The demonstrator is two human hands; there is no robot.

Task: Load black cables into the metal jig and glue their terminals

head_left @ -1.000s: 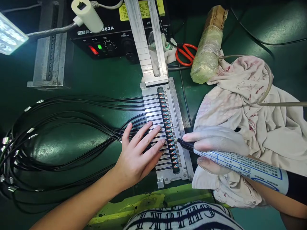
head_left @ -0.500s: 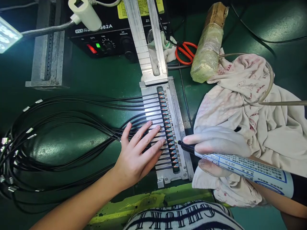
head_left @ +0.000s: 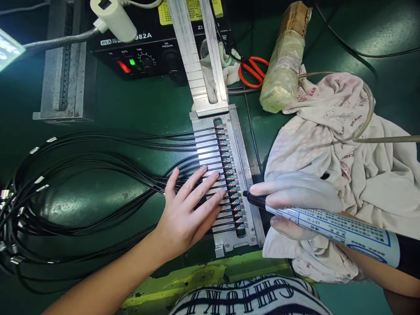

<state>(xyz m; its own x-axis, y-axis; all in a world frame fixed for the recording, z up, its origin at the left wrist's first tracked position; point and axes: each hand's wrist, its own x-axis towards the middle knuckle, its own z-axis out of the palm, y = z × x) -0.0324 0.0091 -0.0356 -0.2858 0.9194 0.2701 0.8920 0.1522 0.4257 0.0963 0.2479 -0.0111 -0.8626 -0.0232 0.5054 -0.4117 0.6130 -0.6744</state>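
Note:
My bare left hand (head_left: 187,209) lies with fingers spread over the black cables (head_left: 144,174), fingertips at the metal fixture (head_left: 229,246). The cable ends lie side by side across the fixture, their small connectors with coloured wires (head_left: 236,208) in a row along its slot. My gloved right hand (head_left: 295,201) is wrapped round a glue dispensing syringe (head_left: 344,227) with a light blue label and a black nose. Its tip is close to a connector near the middle of the row; whether it touches I cannot tell. The thumb is partly hidden under the barrel.
A black dispenser controller (head_left: 154,57) with lit switches stands at the back. A slotted metal bar (head_left: 210,65) rises over the fixture's far end. Red-handled scissors (head_left: 252,72), a plastic-wrapped roll (head_left: 282,65) and a crumpled cloth (head_left: 341,118) lie to the right. A second fixture (head_left: 65,78) sits back left.
The whole view has shifted very slightly. My left hand stays on the cables and the syringe tip stays near the same connector.

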